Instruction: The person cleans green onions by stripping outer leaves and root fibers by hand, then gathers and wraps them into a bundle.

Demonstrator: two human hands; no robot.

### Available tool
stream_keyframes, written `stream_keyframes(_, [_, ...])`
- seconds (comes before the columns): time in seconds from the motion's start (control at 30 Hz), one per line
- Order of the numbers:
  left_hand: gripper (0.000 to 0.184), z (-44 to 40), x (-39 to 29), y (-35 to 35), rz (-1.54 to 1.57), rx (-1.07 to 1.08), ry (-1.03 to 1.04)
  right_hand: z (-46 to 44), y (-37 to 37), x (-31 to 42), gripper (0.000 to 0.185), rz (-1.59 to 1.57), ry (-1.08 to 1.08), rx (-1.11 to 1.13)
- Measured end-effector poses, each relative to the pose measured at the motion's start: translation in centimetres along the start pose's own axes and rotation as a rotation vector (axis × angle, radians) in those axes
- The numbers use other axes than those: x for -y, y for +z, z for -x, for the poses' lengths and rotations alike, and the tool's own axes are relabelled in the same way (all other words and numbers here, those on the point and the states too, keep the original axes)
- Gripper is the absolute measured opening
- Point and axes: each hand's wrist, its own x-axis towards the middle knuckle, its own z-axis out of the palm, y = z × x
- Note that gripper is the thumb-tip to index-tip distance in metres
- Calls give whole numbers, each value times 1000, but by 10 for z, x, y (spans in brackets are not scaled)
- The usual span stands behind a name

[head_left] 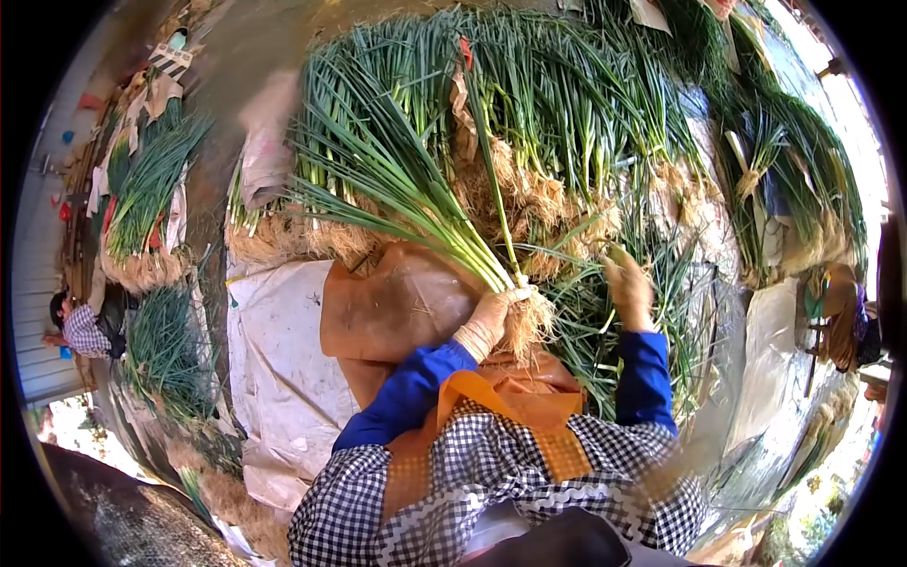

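Observation:
My left hand (487, 321) is closed around the lower stalks of a bunch of green onions (452, 231), just above their pale, stringy roots (529, 326). The green tops fan out up and to the left, and one stalk stands apart, nearly upright. To the right of the bunch, my right hand (630, 291) is raised over loose green leaves (590, 345). Its fingers are drawn together; a small greenish bit shows at the fingertips, too small to name. An orange-brown apron sheet (397, 307) spreads beneath the bunch.
A long row of green onions (557, 85) lies ahead, roots toward me. More piles lie at left (151, 208) and right (803, 161). A white sheet (283, 350) covers ground at my left. One person (85, 326) is at far left, another person (841, 317) at far right.

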Motion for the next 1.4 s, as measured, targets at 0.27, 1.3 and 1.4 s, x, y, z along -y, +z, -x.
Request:
stream_keyframes(0.27, [17,17,-11,2,55,-17,-43,-45,126,143,34,-1375,203,548])
stream_keyframes(1.3, [22,6,-1,3,18,-30,105,8,87,72,30,-277,-203,412])
stream_keyframes(1.4, [23,-2,3,-3,-9,-97,189,16,65,118,17,132,-615,161])
